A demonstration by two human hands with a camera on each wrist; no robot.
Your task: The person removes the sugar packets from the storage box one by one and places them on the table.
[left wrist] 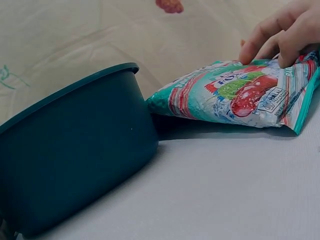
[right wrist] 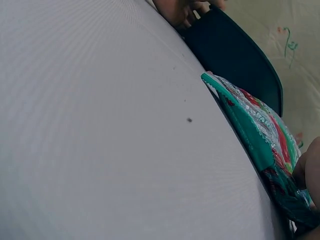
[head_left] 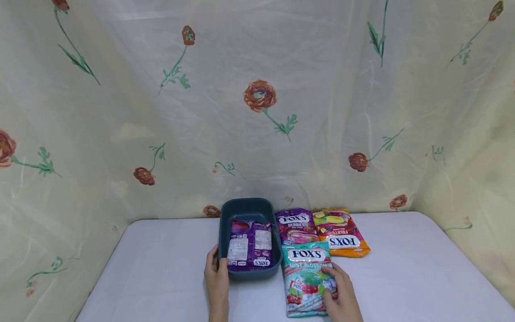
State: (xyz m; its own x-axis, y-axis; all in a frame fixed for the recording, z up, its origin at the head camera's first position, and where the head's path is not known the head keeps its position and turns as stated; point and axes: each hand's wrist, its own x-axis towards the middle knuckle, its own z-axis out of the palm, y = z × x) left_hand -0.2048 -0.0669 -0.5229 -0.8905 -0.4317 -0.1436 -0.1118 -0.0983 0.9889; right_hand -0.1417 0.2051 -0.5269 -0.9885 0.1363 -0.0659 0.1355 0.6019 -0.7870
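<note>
My left hand (head_left: 217, 277) grips the near-left side of a dark teal plastic bin (head_left: 257, 275), its thumb at the rim and its fingers along the outer wall. Inside the bin lie two purple candy bags (head_left: 240, 246), back sides up. To the right, my right hand (head_left: 341, 293) holds a mint-green Fox's Mint Blossom candy bag (head_left: 307, 268) by its right side, thumb and fingers pressed into the wrapper. In the left wrist view the bag (left wrist: 225, 95) looks tilted, its far end near the bin wall (left wrist: 85, 145). In the right wrist view the right hand is mostly cut off.
Behind the mint bag lie a purple Fox's Berries bag (head_left: 297, 223) and an orange-yellow Fox's Fruits bag (head_left: 342, 232), turned upside down. They rest on a white-covered table (head_left: 402, 277). A flowered curtain (head_left: 314, 134) hangs along the table's back edge and both sides.
</note>
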